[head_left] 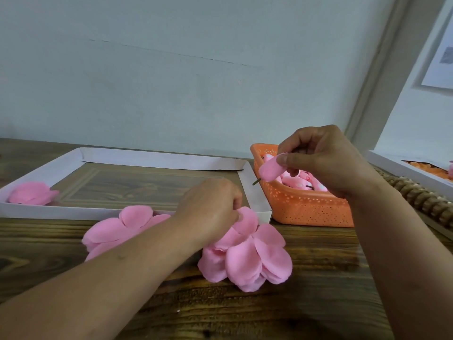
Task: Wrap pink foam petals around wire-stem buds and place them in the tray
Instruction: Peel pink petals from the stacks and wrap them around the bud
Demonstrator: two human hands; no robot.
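Note:
My right hand (323, 160) is raised over the orange basket (308, 209), pinching a pink bud (270, 170) whose thin wire stem pokes out down-left. My left hand (210, 207) rests on the near pile of loose pink foam petals (250, 256), its fingertips closed on a petal at the pile's top edge. A second heap of petals (115, 231) lies to the left, partly hidden by my left forearm. The white shallow tray (157, 158) sits behind, with one finished pink flower (33, 196) in its near left corner.
The orange basket holds several more pink buds (296, 182). Another white tray (402, 168) with orange pieces stands at the far right, beside a ribbed wooden object (421, 197). A pale wall runs along the back of the wooden table (306, 310).

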